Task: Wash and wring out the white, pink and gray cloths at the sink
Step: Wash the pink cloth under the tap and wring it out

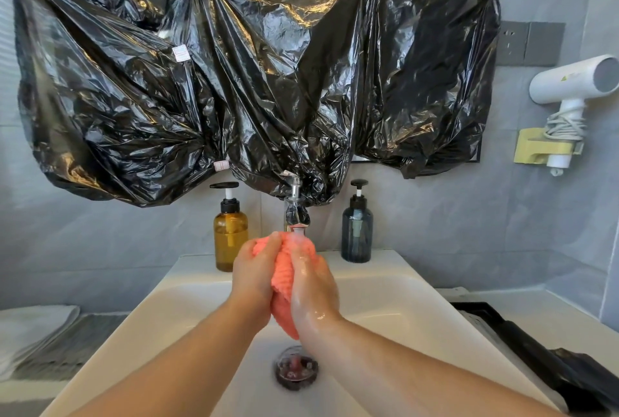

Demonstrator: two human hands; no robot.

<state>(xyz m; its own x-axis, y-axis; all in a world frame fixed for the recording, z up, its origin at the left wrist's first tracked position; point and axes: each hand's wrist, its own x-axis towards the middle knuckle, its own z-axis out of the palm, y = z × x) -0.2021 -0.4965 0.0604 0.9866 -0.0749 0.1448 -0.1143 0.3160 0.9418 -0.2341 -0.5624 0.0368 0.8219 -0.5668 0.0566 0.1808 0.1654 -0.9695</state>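
Note:
The pink cloth (284, 277) is bunched between both hands over the white sink (395, 296), right under the faucet (295, 212), where water runs onto its top. My left hand (253, 274) grips its left side and my right hand (313, 286), wet and shiny, grips its right side. The cloth's lower end hangs down above the drain (296, 368). At the left, on the counter, lie a folded white cloth (30, 326) and a gray cloth (67, 346) beside it.
An amber pump bottle (230, 232) stands left of the faucet and a dark blue one (357, 229) right of it. Black plastic sheeting (251, 65) covers the wall above. A white hair dryer (569, 95) hangs at the right. A black tray (522, 339) lies right of the sink.

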